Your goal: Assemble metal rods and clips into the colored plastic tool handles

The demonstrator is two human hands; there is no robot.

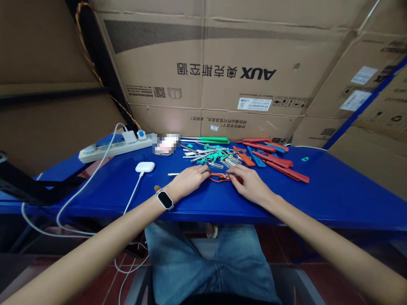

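Note:
My left hand (pixel 191 178) is closed around a thin metal rod (pixel 172 174), whose end sticks out to the left of it. My right hand (pixel 250 183) has its fingers bent over a red plastic handle (pixel 219 177) that lies between the two hands near the table's front. The handle's right part is hidden under those fingers. Just behind both hands lies a pile of small green plastic pieces (pixel 213 155) mixed with short metal parts (pixel 230 161). Orange (pixel 244 156) and blue handles (pixel 258 159) lie to the right of the pile.
More red handles (pixel 288 171) spread over the blue table (pixel 343 190) to the right. Green-handled rods (pixel 214 140) lie at the back. A white earbud case (pixel 145 167) on a cable, a blurred phone (pixel 165 145) and a power strip (pixel 116 148) are at left. Cardboard (pixel 222 51) stands behind.

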